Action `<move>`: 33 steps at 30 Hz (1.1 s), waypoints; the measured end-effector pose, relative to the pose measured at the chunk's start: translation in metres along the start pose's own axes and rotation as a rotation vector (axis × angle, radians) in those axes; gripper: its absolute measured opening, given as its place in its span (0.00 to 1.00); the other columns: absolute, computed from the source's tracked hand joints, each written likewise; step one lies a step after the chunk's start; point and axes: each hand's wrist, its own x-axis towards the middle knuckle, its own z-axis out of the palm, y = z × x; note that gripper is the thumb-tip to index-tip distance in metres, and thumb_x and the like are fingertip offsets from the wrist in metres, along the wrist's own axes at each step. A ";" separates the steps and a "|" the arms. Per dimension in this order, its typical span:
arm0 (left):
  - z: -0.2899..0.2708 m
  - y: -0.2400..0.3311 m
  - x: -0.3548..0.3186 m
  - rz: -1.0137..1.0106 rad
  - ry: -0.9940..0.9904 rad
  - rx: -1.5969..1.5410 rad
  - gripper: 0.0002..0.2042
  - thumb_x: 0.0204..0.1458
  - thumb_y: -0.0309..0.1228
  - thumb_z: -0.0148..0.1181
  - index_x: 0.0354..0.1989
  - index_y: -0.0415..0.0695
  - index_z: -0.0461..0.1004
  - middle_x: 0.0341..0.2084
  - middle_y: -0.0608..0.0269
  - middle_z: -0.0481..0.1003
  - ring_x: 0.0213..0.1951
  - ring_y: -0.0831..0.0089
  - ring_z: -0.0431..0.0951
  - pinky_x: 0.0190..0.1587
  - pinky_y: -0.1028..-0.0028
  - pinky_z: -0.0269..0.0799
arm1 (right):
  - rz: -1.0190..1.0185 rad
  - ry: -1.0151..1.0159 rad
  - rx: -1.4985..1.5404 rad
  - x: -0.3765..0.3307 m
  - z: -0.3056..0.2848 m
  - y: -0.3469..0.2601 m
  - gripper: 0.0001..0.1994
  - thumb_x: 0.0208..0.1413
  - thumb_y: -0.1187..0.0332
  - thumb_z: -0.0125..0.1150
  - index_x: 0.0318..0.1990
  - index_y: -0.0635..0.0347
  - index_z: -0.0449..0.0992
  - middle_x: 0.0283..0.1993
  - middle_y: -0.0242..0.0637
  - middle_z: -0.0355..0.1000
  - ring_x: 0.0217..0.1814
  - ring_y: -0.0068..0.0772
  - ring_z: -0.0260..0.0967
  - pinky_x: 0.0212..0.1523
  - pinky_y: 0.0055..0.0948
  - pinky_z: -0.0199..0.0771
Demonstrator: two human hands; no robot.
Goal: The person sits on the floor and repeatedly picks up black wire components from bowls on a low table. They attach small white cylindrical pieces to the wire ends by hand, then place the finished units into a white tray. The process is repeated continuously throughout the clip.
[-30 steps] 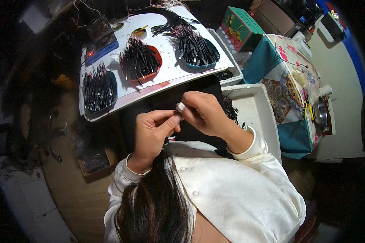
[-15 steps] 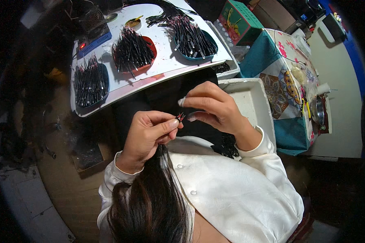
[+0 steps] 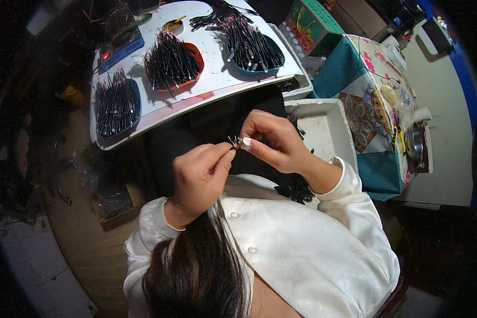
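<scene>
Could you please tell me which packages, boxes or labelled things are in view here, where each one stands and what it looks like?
Green box: top right, beyond the white board, rectangular, green with red edging and a yellow pattern.
Blue device: far left corner of the board, flat, blue, with a small red light.
Brown carton: top edge, right of the green box, plain brown.
No screens or signs are visible.

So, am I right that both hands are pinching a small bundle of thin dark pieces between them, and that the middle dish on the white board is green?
Not quite: the head view shows the middle dish is red, not green. The rest holds: the left hand and right hand pinch a small bundle of thin dark pieces between them, below the white board.
</scene>
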 end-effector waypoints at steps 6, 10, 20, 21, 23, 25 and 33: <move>0.006 -0.013 -0.007 0.440 0.060 0.363 0.10 0.44 0.16 0.60 0.36 0.27 0.73 0.24 0.52 0.74 0.24 0.63 0.76 0.25 0.72 0.71 | 0.562 -0.062 0.980 -0.012 0.017 0.015 0.07 0.59 0.70 0.58 0.39 0.65 0.73 0.33 0.29 0.68 0.34 0.17 0.64 0.36 0.20 0.65; 0.001 -0.008 -0.013 -0.071 0.009 -0.067 0.06 0.48 0.17 0.60 0.34 0.30 0.76 0.21 0.54 0.74 0.21 0.69 0.76 0.24 0.77 0.69 | 0.037 0.074 0.026 -0.009 0.008 0.002 0.08 0.53 0.72 0.62 0.38 0.64 0.73 0.34 0.32 0.69 0.35 0.26 0.66 0.37 0.27 0.68; 0.003 -0.013 -0.009 0.167 0.043 0.073 0.08 0.47 0.17 0.60 0.36 0.28 0.75 0.24 0.55 0.75 0.25 0.69 0.76 0.27 0.76 0.71 | -0.298 0.101 -0.562 0.000 0.013 -0.001 0.13 0.40 0.74 0.67 0.33 0.60 0.70 0.32 0.39 0.66 0.35 0.42 0.63 0.34 0.34 0.63; 0.003 -0.015 -0.008 0.375 0.059 0.295 0.09 0.45 0.16 0.60 0.36 0.27 0.75 0.24 0.53 0.75 0.25 0.65 0.77 0.27 0.75 0.72 | -0.199 0.114 -0.380 -0.002 0.017 0.001 0.10 0.45 0.74 0.65 0.32 0.61 0.69 0.32 0.39 0.64 0.30 0.34 0.61 0.31 0.31 0.61; 0.001 -0.017 -0.009 0.447 -0.003 0.400 0.11 0.43 0.15 0.60 0.36 0.26 0.73 0.25 0.50 0.73 0.26 0.60 0.76 0.27 0.73 0.72 | 0.377 0.093 0.419 -0.010 0.026 0.002 0.07 0.56 0.70 0.60 0.32 0.63 0.69 0.27 0.30 0.63 0.26 0.21 0.56 0.27 0.24 0.58; -0.001 -0.018 -0.008 0.466 0.003 0.388 0.09 0.44 0.16 0.60 0.35 0.28 0.74 0.25 0.50 0.73 0.25 0.58 0.76 0.26 0.73 0.71 | 0.646 0.007 0.838 -0.011 0.025 0.004 0.09 0.62 0.67 0.55 0.34 0.64 0.71 0.24 0.24 0.62 0.28 0.17 0.58 0.29 0.21 0.62; -0.021 -0.017 -0.012 -0.170 -0.231 -0.572 0.05 0.53 0.18 0.57 0.36 0.31 0.77 0.27 0.59 0.76 0.27 0.77 0.75 0.30 0.79 0.71 | -0.252 -0.110 -0.198 -0.002 -0.007 -0.023 0.15 0.46 0.78 0.65 0.44 0.62 0.75 0.47 0.40 0.72 0.41 0.36 0.73 0.39 0.28 0.74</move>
